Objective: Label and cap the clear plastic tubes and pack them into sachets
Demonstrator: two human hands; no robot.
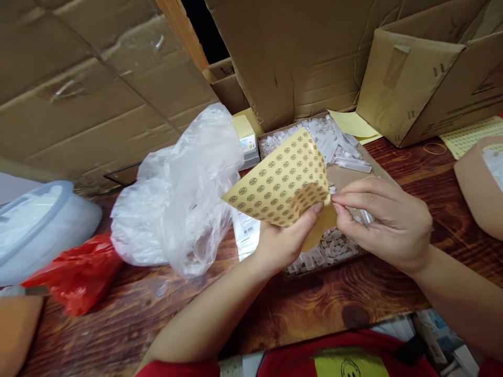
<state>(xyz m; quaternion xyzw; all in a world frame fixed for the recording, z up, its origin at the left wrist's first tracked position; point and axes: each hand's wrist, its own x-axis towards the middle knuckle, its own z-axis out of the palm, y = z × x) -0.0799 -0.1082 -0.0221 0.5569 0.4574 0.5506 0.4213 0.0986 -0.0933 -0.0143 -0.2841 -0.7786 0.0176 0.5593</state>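
Apparently for control, left hand (pixel 286 242) holds sticker sheet (pixel 281 179) bent, offering the edge right hand (pixel 391 226) pinches; cardboard tray (pixel 342 176) below, likely for easy reach

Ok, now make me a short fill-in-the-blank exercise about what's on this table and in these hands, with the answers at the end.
1. The left hand holds a printed sheet whose background colour is ____.
2. The smaller plastic bag, beside the large translucent bag, is coloured ____.
3. The small clear pieces lie in a shallow box made of ____.
4. The table has a reddish-brown surface with a ____ grain.

Missing words: yellow; red; cardboard; wood.
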